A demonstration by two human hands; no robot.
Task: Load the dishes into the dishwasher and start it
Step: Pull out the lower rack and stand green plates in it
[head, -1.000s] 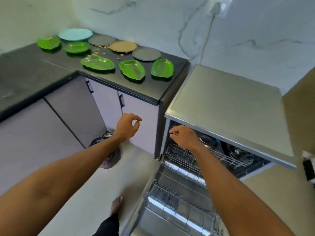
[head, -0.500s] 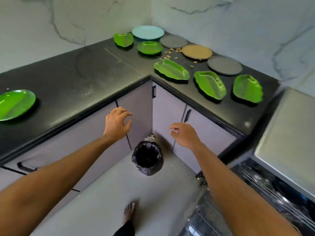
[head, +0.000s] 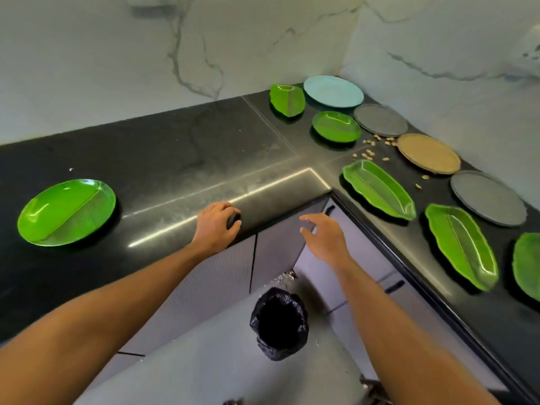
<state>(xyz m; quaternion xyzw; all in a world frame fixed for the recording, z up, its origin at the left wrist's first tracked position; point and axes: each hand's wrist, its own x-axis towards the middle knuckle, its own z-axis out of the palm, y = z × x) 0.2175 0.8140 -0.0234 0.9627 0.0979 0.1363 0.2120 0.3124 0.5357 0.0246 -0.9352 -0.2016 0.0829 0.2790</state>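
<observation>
On the counter (head: 175,159) lie green dishes (head: 66,212); the floor bin (head: 279,323) gapes dark.

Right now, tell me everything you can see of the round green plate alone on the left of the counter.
The round green plate is glossy, plastic-looking, with a raised rim and a leaf-style rib across its middle. It lies flat, face up and empty, on the black countertop, touching nothing else.
</observation>
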